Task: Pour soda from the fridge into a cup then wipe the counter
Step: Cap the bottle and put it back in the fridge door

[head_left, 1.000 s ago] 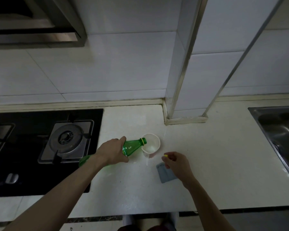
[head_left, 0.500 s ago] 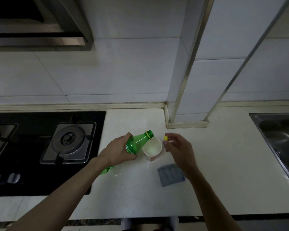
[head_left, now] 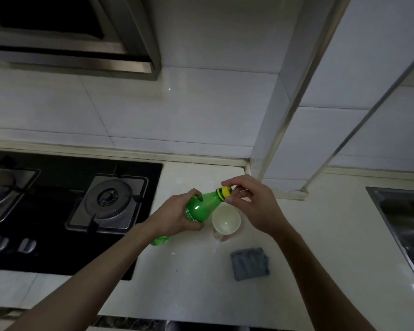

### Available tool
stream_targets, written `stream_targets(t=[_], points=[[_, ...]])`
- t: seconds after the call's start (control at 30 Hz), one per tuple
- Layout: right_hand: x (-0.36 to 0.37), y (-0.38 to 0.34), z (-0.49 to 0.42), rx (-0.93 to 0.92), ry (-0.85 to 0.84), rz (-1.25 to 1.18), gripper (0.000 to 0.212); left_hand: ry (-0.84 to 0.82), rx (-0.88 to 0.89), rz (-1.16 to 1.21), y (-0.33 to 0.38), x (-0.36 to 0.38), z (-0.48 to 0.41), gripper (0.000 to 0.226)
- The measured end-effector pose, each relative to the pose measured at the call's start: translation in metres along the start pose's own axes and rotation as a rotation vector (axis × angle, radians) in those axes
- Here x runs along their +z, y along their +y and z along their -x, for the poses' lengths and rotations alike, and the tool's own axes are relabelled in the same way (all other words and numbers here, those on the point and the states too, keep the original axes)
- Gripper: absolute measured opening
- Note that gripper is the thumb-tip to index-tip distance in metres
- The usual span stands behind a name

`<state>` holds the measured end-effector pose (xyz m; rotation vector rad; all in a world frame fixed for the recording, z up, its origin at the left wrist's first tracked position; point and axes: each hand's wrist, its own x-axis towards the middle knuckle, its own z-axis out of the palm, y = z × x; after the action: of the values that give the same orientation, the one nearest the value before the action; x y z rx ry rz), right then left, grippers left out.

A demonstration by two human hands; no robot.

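Green and translucent, the soda bottle is held tilted over the counter, just right of the hob. Its long axis runs from the base, low and left beside the hob's right edge, up to the neck, which points toward the back right, at the foot of the tiled pillar. Whether the base touches the counter cannot be told, and the level of soda inside cannot be read through the plastic.

The left hand is wrapped round the bottle's body, fingers curled over the far side and thumb on the near side. The right hand pinches the yellow cap, which sits on the mouth of the bottle, with the forefinger behind it and the thumb in front.

A white cup stands upright on the counter directly below the neck, between the two hands and touching neither. Its inside is pale with a small glint near the middle, and how full it is cannot be told. A faint pale streak lies on the counter at the cup's near foot.

A folded blue-grey cloth lies flat nearer the counter's front edge, to the right of the cup and apart from it. A steel sink is set into the counter at its right end.
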<state>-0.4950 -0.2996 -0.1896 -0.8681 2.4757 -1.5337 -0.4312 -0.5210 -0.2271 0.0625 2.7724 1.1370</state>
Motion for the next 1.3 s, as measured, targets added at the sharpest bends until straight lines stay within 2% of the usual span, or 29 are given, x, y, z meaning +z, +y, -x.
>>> stream_targets(t=[0.17,0.43,0.57,0.7,0.8,0.9,1.03,1.07,1.13,1.23,1.3], points=[[-0.008,-0.018,-0.013,-0.170,-0.151,0.098,0.033,-0.015,0.025,0.088,-0.002,-0.012,0.003,0.056],[0.000,-0.034,-0.025,0.057,-0.117,0.263,0.021,0.001,0.043,0.094,-0.003,-0.016,0.006,0.057],[0.012,-0.032,-0.023,0.106,-0.075,0.638,0.073,-0.012,0.076,0.031,-0.004,-0.015,0.007,0.059],[0.017,-0.037,-0.020,0.228,-0.016,0.576,0.084,0.006,0.080,0.037,-0.004,-0.014,0.006,0.059],[0.004,-0.039,-0.020,0.191,-0.051,0.438,0.076,0.028,0.044,0.110,-0.006,-0.019,0.006,0.058],[-0.009,-0.037,-0.022,0.037,-0.105,0.376,0.043,0.038,0.048,0.113,-0.009,-0.023,0.006,0.058],[-0.005,-0.039,-0.029,-0.118,-0.183,0.523,0.025,0.043,0.067,0.084,-0.006,-0.026,0.004,0.058],[-0.004,-0.040,-0.031,-0.135,-0.168,0.557,0.028,0.039,0.071,0.087,-0.004,-0.027,0.002,0.058],[-0.001,-0.041,-0.037,-0.136,-0.128,0.661,0.048,0.022,0.082,0.079,-0.001,-0.028,0.002,0.059],[0.003,-0.047,-0.046,-0.042,-0.109,0.734,0.076,0.008,0.087,0.092,0.003,-0.030,0.001,0.059],[0.002,-0.053,-0.052,-0.052,-0.083,0.800,0.084,0.007,0.081,0.146,0.005,-0.034,0.001,0.056]])
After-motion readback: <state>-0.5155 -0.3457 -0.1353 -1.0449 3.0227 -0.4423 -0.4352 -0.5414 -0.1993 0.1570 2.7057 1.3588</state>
